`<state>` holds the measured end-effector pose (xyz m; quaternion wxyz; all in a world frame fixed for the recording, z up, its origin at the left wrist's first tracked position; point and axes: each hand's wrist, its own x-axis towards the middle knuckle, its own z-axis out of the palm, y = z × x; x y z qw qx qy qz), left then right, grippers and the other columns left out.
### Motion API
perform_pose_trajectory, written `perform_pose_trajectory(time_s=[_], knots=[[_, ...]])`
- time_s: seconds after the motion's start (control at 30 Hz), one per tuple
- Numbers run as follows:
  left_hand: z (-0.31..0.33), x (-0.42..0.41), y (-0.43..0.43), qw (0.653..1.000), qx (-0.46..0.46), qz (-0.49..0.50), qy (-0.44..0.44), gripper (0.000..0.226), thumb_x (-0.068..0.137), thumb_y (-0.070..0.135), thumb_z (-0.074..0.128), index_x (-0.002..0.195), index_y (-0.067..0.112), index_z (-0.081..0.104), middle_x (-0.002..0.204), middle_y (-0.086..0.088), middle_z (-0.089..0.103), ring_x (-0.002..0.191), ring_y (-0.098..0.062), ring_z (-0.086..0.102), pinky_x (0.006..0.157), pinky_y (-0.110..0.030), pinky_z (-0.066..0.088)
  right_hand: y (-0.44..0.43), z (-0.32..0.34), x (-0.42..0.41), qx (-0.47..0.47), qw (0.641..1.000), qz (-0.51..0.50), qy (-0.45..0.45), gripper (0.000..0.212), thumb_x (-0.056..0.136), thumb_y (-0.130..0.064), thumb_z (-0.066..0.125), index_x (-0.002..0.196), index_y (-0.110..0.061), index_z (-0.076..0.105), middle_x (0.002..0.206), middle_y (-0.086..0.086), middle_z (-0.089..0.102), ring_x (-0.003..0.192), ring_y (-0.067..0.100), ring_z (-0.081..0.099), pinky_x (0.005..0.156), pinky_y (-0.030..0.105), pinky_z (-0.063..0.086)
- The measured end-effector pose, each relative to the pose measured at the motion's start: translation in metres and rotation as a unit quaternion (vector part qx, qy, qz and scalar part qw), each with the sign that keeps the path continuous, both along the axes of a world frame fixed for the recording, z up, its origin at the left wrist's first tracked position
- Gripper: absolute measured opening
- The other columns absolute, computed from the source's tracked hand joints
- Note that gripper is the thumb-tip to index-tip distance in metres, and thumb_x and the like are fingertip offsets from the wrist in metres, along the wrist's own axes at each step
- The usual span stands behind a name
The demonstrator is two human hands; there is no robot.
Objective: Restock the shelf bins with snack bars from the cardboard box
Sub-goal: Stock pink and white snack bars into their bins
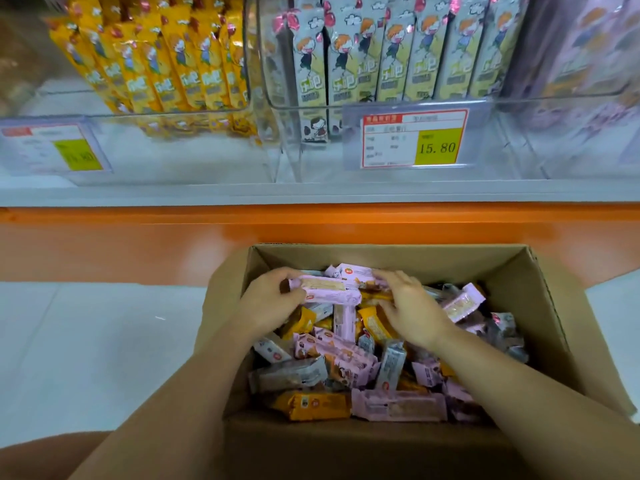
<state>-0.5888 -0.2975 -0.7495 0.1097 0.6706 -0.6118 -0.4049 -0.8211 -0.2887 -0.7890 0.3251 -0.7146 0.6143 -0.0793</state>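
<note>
An open cardboard box (388, 258) sits on the floor in front of me, filled with several loose pink, orange and grey snack bars. Both hands are inside it, near its far side. My left hand (268, 299) grips the left end of a small stack of pink bars (327, 289). At the stack's right end my right hand (412, 306) has its fingers curled over the bars. On the shelf above, one clear bin holds upright orange bars (166, 60) and the bin beside it holds grey bars (398, 53).
An orange shelf base (311, 230) runs between the box and the bins. A price tag reading 15.80 (412, 140) hangs on the grey-bar bin, and a blurred tag (52, 147) hangs at left. A further bin with purple packs (588, 64) stands at the right. Pale floor tiles flank the box.
</note>
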Motion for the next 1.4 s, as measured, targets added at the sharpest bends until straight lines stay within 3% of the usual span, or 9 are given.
perform_pose_trajectory(time_s=[0.2, 0.3, 0.4, 0.5, 0.7, 0.97, 1.1, 1.27, 1.4], knots=[[0.015, -0.004, 0.006, 0.996, -0.012, 0.061, 0.067, 0.016, 0.092, 0.025, 0.054, 0.102, 0.038, 0.057, 0.108, 0.002, 0.059, 0.092, -0.021, 0.064, 0.084, -0.043, 0.055, -0.008, -0.013, 0.006, -0.070, 0.994, -0.001, 0.078, 0.049, 0.090, -0.030, 0.060, 0.135, -0.015, 0.047, 0.122, 0.004, 0.046, 0.115, 0.023, 0.039, 0.104, 0.032, 0.034], [0.021, -0.005, 0.005, 0.996, -0.051, 0.065, 0.019, 0.016, 0.095, 0.026, 0.049, 0.107, 0.030, 0.059, 0.112, 0.002, 0.057, 0.082, -0.009, 0.062, 0.071, -0.009, 0.047, -0.004, -0.015, 0.010, -0.087, 0.994, -0.022, 0.067, 0.037, 0.087, -0.027, 0.066, 0.120, -0.015, 0.056, 0.117, 0.004, 0.051, 0.110, 0.024, 0.048, 0.095, 0.035, 0.042], [0.029, -0.007, 0.004, 0.996, -0.069, 0.044, -0.022, 0.021, 0.100, 0.031, 0.043, 0.113, 0.027, 0.059, 0.098, 0.007, 0.060, 0.065, 0.003, 0.059, 0.056, 0.001, 0.037, -0.004, -0.013, 0.012, -0.078, 0.995, -0.031, 0.056, 0.032, 0.088, -0.027, 0.065, 0.117, -0.017, 0.055, 0.117, 0.002, 0.053, 0.110, 0.024, 0.053, 0.091, 0.035, 0.043], [0.030, -0.008, 0.004, 0.998, -0.016, 0.049, 0.027, 0.027, 0.100, 0.036, 0.041, 0.112, 0.022, 0.061, 0.099, 0.005, 0.063, 0.057, 0.008, 0.062, 0.054, -0.010, 0.041, -0.009, -0.009, 0.014, -0.060, 0.993, 0.007, 0.106, 0.048, 0.091, -0.032, 0.059, 0.135, -0.023, 0.043, 0.128, 0.001, 0.046, 0.118, 0.023, 0.049, 0.097, 0.036, 0.040], [0.029, -0.003, 0.007, 0.991, 0.075, 0.055, 0.093, 0.022, 0.094, 0.041, 0.052, 0.105, 0.022, 0.057, 0.099, 0.006, 0.061, 0.078, -0.010, 0.069, 0.073, -0.026, 0.056, -0.009, -0.003, 0.017, -0.086, 0.980, 0.050, 0.172, 0.044, 0.093, -0.039, 0.053, 0.134, -0.024, 0.048, 0.127, 0.000, 0.045, 0.120, 0.021, 0.041, 0.097, 0.033, 0.037], [0.065, -0.008, -0.001, 0.994, 0.059, 0.010, 0.089, 0.021, 0.090, 0.025, 0.064, 0.109, 0.028, 0.058, 0.104, -0.003, 0.066, 0.088, -0.011, 0.068, 0.069, -0.018, 0.056, -0.002, 0.065, 0.001, -0.043, 0.995, 0.012, -0.090, 0.040, 0.097, -0.028, 0.047, 0.137, -0.023, 0.043, 0.109, -0.003, 0.055, 0.105, 0.019, 0.055, 0.089, 0.030, 0.045], [0.104, -0.023, 0.000, 0.995, 0.009, -0.033, 0.089, 0.054, 0.086, 0.038, 0.066, 0.133, 0.039, 0.040, 0.130, 0.009, 0.047, 0.118, -0.011, 0.053, 0.095, -0.032, 0.048, 0.004, 0.114, -0.013, -0.034, 0.989, 0.054, -0.131, 0.033, 0.097, -0.022, 0.049, 0.130, -0.025, 0.047, 0.105, -0.014, 0.059, 0.097, 0.005, 0.058, 0.078, 0.013, 0.042], [0.164, -0.056, 0.006, 0.975, -0.019, -0.078, 0.206, 0.043, 0.090, 0.016, 0.063, 0.125, 0.032, 0.045, 0.126, 0.002, 0.059, 0.102, -0.012, 0.066, 0.082, -0.040, 0.058, 0.014, 0.182, -0.034, -0.099, 0.985, 0.062, -0.123, 0.036, 0.097, -0.022, 0.050, 0.133, -0.022, 0.047, 0.113, -0.003, 0.063, 0.103, 0.012, 0.059, 0.086, 0.024, 0.043], [0.214, -0.085, 0.012, 0.960, -0.080, -0.116, 0.240, 0.052, 0.091, 0.007, 0.060, 0.129, 0.038, 0.044, 0.119, 0.009, 0.052, 0.091, -0.015, 0.070, 0.073, -0.034, 0.060, 0.025, 0.227, -0.058, -0.150, 0.979, 0.048, -0.128, 0.034, 0.097, -0.026, 0.049, 0.130, -0.027, 0.046, 0.097, -0.015, 0.058, 0.090, 0.010, 0.058, 0.076, 0.018, 0.041]])
